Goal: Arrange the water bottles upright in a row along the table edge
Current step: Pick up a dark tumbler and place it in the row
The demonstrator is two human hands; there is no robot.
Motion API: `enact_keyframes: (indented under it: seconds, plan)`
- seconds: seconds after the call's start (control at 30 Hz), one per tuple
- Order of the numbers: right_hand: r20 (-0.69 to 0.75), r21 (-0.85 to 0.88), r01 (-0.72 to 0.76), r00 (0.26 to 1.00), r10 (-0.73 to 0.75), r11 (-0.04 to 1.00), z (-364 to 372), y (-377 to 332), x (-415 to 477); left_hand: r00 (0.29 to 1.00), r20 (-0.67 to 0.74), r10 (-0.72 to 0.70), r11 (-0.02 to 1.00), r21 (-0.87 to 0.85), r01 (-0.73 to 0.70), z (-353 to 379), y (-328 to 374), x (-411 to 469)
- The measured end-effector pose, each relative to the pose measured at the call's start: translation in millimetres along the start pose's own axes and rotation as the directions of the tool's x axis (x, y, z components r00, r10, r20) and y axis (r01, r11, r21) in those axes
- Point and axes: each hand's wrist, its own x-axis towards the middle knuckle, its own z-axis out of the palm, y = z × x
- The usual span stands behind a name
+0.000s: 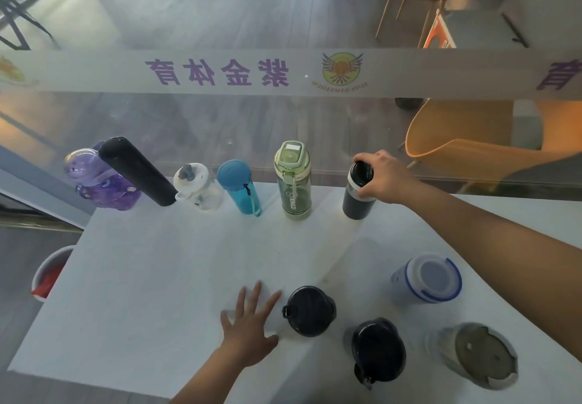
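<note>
Bottle row (292, 183) lines far edge of table (157, 277); other bottles (310, 310) nearer.

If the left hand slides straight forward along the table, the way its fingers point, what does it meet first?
The left hand first crosses bare table. After that it would probably reach the green bottle, or the gap beside the blue bottle; depth is unclear.

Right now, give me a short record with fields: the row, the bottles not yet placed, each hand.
row at far edge: purple bottle, tall black flask, white bottle, blue bottle, green bottle, dark flask
right hand: grips the dark flask's top
left hand: flat on the table
not placed: black-lidded bottle, black looped-lid bottle, blue-rimmed bottle, grey-lidded tumbler
</note>
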Motion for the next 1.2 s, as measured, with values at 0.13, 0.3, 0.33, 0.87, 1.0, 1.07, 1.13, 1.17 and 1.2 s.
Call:
enact_keyframes:
  seconds: [0.13, 0.3, 0.33, 0.87, 1.0, 1.07, 1.13, 1.17, 1.2]
  plan:
    - [0.005, -0.001, -0.020, 1.000, 0.020, 1.000, 1.6, 0.8, -2.5, 1.000, 0.002, 0.003, 1.000, 0.009, -0.003, 0.1, -0.5, -0.2]
    - [0.025, -0.028, -0.071, 0.997, 0.072, 0.997, 2.9, -4.0, -7.3, 1.000, 0.012, 0.013, 1.000, 0.026, -0.013, -2.0, -2.0, -1.7]
    - [-0.010, -0.040, -0.075, 0.997, 0.074, 0.996, 2.4, -7.6, -12.6, 1.000, 0.011, 0.014, 1.000, 0.027, -0.014, -2.5, -2.0, -1.9]
    - [0.217, -0.255, 0.128, 0.973, -0.072, 0.959, 111.3, -117.0, -203.2, 0.999, 0.031, 0.038, 0.999, 0.000, -0.038, -2.3, -6.7, -2.7]
    - [0.146, -0.179, 0.064, 0.989, -0.038, 0.982, 118.6, -121.6, -204.3, 0.997, -0.041, 0.069, 0.997, -0.020, -0.070, -3.6, 0.9, 0.0]
    - [0.116, -0.134, 0.035, 0.993, -0.020, 0.990, 113.5, -125.6, -204.5, 0.994, -0.052, 0.093, 0.994, -0.046, -0.095, -4.5, 4.8, 3.1]
    - [0.081, -0.061, -0.018, 0.996, 0.023, 0.998, 95.0, -131.7, -203.9, 0.991, -0.059, 0.124, 0.991, -0.052, -0.127, -6.0, 7.4, 5.2]
    - [0.062, -0.025, -0.057, 0.996, 0.058, 0.998, 80.8, -135.0, -203.0, 0.988, -0.063, 0.139, 0.988, -0.052, -0.142, -6.8, 8.4, 6.2]
    - [0.039, 0.008, -0.097, 0.995, 0.096, 0.995, 64.4, -137.9, -202.6, 0.986, -0.066, 0.152, 0.986, -0.052, -0.155, -7.6, 9.6, 7.5]
